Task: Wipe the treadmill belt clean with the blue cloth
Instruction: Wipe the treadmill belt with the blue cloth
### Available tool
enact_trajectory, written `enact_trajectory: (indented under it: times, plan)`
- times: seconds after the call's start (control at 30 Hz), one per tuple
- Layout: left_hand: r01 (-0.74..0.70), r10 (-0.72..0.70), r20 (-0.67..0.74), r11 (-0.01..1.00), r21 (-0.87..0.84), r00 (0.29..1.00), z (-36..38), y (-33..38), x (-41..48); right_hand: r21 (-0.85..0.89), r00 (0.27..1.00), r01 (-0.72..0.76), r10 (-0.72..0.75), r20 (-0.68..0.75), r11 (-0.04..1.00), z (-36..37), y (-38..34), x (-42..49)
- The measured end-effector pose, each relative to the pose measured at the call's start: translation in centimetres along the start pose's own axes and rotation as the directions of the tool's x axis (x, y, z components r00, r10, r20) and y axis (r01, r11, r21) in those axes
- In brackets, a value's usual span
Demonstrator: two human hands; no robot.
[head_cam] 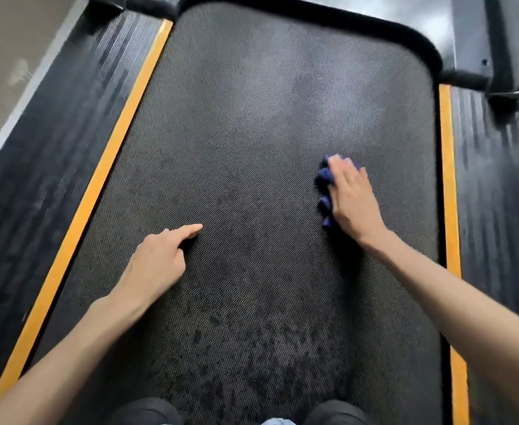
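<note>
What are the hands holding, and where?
The right hand presses flat on top of the bunched blue cloth; the left hand holds nothing, forefinger on the belt.
</note>
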State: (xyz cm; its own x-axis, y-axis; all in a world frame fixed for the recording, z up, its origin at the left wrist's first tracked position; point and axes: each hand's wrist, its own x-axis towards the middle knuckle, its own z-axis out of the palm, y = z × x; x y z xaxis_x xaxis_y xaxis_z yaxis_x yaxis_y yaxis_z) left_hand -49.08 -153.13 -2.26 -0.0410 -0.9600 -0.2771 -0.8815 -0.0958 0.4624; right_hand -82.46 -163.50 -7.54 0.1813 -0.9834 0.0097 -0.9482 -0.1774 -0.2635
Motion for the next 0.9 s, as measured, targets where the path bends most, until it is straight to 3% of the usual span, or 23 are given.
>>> enact_trajectory:
  times: [0.13,0.17,0.27,0.33,0.4,0.47,0.53,0.6,0.67,0.77,0.83,0.9]
  plan:
    - [-0.018,0.018,0.012,1.000,-0.023,1.000,0.2,0.0,0.0,0.173,0.971,-0.215,0.229,-0.065,0.961,0.0,-2.2,1.1]
    - [-0.028,0.029,0.012,0.999,-0.028,1.000,0.2,0.0,0.0,0.183,0.979,-0.174,0.190,-0.075,0.968,0.4,-3.8,0.4]
    - [-0.048,0.046,-0.032,0.998,-0.044,0.998,0.3,-0.1,0.1,0.088,0.984,0.170,-0.163,-0.077,0.981,3.6,-10.2,-3.1]
    - [-0.061,0.052,-0.107,0.995,-0.080,0.993,0.8,0.2,-0.2,0.253,0.979,0.193,-0.203,0.013,0.948,5.1,-15.5,-5.5]
    - [-0.087,0.061,-0.177,0.986,-0.140,0.982,1.5,0.7,-0.3,0.519,0.982,0.108,-0.173,0.079,0.848,5.1,-19.3,-6.7]
    - [-0.132,0.097,-0.226,0.980,-0.149,0.969,2.5,1.5,-0.3,0.740,0.986,-0.049,-0.088,0.145,0.671,4.0,-20.2,-6.0]
    - [-0.217,0.208,-0.256,0.976,-0.004,0.944,4.2,2.7,-0.3,0.802,0.991,-0.131,0.095,0.093,0.583,2.7,-18.4,-4.3]
    - [-0.207,0.249,-0.229,0.959,0.195,0.941,6.3,4.6,-0.4,0.733,0.961,-0.158,0.274,-0.040,0.662,1.7,-15.3,-2.5]
    - [-0.115,0.182,-0.205,0.946,0.302,0.962,8.3,6.3,-0.2,0.628,0.933,-0.220,0.349,-0.087,0.746,1.4,-11.9,-1.5]
    - [-0.112,0.205,-0.201,0.912,0.394,0.958,9.6,6.0,0.8,0.401,0.974,-0.164,0.212,-0.077,0.901,2.0,-7.7,-1.7]
    - [-0.231,0.331,-0.183,0.879,0.416,0.926,9.0,4.5,2.3,0.239,0.989,-0.087,0.113,-0.099,0.967,2.7,-6.9,-2.0]
    - [-0.364,0.454,-0.139,0.834,0.414,0.880,7.4,3.1,5.2,0.147,0.984,-0.091,0.112,-0.136,0.985,3.1,-7.3,-2.1]
